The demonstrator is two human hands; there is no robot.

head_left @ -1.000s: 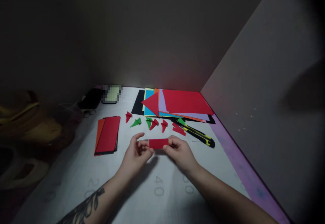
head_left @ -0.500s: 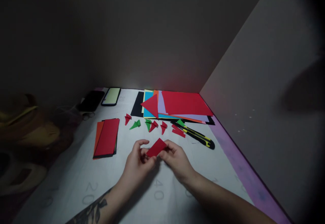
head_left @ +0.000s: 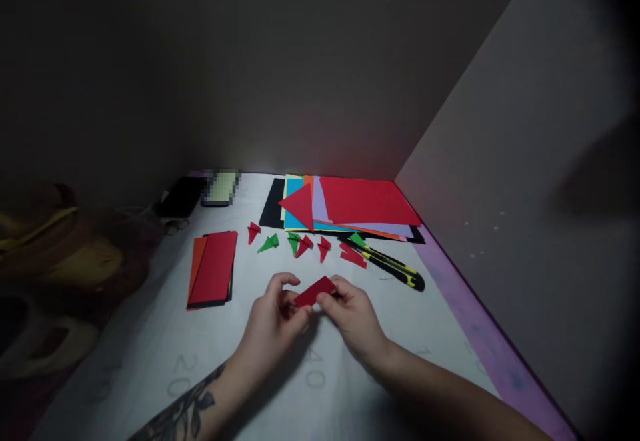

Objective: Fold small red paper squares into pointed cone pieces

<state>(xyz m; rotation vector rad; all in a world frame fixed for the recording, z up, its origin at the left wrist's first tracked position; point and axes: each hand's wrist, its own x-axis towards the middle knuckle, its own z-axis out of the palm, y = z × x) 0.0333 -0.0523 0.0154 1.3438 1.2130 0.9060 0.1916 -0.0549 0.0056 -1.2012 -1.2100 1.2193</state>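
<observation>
A small red paper piece point(head_left: 315, 290) is held above the white table surface between my two hands. My left hand point(head_left: 277, 311) grips its left end, thumb in front, with the index finger curled up and away from the paper. At the right end, my right hand point(head_left: 350, 304) pinches it between thumb and fingers. Just beyond lie several small folded paper shapes, among them a red one point(head_left: 324, 248) and a green one point(head_left: 269, 243). Red paper scraps point(head_left: 353, 255) lie beside a black and yellow utility knife point(head_left: 400, 271).
Stacked coloured sheets point(head_left: 370, 202) lie against the back wall, a red paper triangle point(head_left: 300, 206) on top. Cut paper rectangles point(head_left: 214, 267) sit to the left. Behind them are a phone-like device point(head_left: 221, 188) and a dark flat object point(head_left: 181, 197). A wall point(head_left: 520, 227) bounds the right side.
The red paper piece has tipped and now looks narrower. My right thumb has moved up onto its face. Both hands stay in nearly the same place, and the view has shifted slightly.
</observation>
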